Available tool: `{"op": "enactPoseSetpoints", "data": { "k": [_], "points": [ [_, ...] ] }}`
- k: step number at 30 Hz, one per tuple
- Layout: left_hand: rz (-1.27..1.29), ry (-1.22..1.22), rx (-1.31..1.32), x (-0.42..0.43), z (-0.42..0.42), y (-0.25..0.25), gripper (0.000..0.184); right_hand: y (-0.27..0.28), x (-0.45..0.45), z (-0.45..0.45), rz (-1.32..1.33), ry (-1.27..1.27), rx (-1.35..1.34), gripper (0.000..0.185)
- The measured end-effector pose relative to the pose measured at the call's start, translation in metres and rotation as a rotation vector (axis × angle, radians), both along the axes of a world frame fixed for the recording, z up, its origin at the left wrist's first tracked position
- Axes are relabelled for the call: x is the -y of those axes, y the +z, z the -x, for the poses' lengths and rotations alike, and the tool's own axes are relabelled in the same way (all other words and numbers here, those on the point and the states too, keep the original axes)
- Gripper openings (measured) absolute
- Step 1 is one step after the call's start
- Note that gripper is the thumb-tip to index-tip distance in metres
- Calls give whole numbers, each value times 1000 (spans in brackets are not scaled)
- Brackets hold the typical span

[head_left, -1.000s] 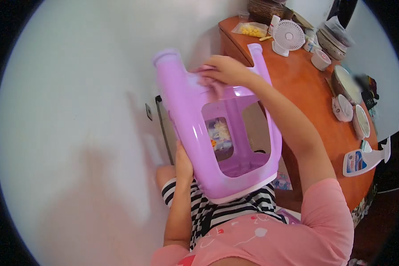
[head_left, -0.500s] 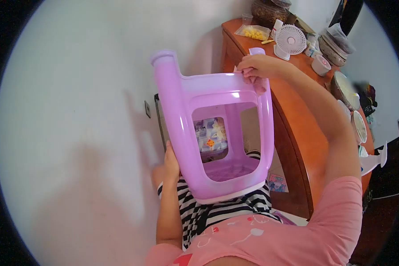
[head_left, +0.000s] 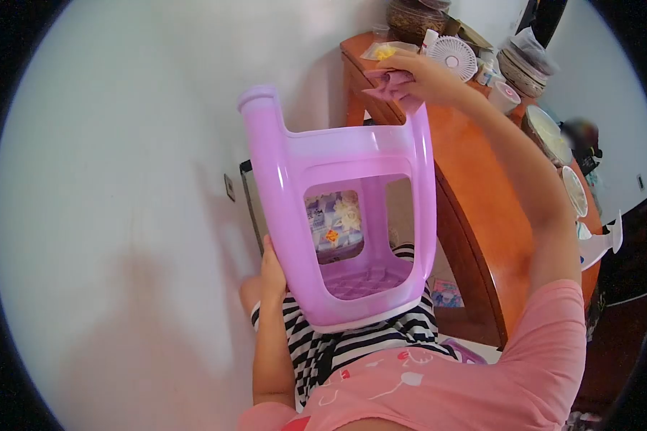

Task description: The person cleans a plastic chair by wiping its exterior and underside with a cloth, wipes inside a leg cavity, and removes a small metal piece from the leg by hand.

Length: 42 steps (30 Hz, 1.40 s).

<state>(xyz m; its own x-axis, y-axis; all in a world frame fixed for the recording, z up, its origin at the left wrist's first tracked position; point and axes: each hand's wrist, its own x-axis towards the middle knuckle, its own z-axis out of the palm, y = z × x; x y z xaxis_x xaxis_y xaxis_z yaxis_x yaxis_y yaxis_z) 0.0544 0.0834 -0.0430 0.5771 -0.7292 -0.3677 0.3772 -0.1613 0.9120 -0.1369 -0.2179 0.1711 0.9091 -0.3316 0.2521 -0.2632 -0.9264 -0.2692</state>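
A purple plastic stool [head_left: 352, 149] rests upside down on my lap, its legs pointing up and away from me. My left hand [head_left: 272, 269] is closed on the stool's left side, low down, with part of the fingers hidden behind it. My right hand [head_left: 410, 75] holds a crumpled pink cloth [head_left: 392, 85] at the top end of the stool's right leg. The cloth hides that leg's tip.
On the right stands an orange-brown wooden table [head_left: 474, 172] bearing a white fan [head_left: 453, 57], a bag of yellow pieces, bowls and a white spray bottle [head_left: 602, 244]. A white wall [head_left: 122, 144] is close on the left.
My right hand has moved with the cloth from the stool's crossbar rightward, then up to the tip of the right leg. The stool has turned slightly and shifted left in view.
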Motion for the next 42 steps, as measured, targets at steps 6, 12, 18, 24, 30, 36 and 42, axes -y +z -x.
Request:
{"op": "enactPoseSetpoints", "data": {
  "k": [6, 12, 18, 24, 30, 36, 42],
  "points": [
    [22, -161, -89, 7, -18, -19, 57, -48, -6, 10, -317, 136, -30, 26],
    [96, -182, -67, 16, -26, -30, 55, -29, 25, 14, 248, 216, -566, 27],
    [78, -108, -107, 13, -24, -22, 53, -28, 26, -1, 786, 456, -523, 20],
    [102, -100, -128, 9, -18, -12, 54, -30, 18, -1, 119, 273, -535, 20],
    [-20, -139, -85, 9, -11, -2, 54, -57, -5, -31, -51, 58, -233, 28],
    [110, -127, 190, 11, 11, -6, 52, -62, -56, -79, -282, -134, 197, 40],
    [-2, -162, 374, 2, 30, 35, 50, -73, -88, -107, -198, -289, 422, 42]
  ]
}}
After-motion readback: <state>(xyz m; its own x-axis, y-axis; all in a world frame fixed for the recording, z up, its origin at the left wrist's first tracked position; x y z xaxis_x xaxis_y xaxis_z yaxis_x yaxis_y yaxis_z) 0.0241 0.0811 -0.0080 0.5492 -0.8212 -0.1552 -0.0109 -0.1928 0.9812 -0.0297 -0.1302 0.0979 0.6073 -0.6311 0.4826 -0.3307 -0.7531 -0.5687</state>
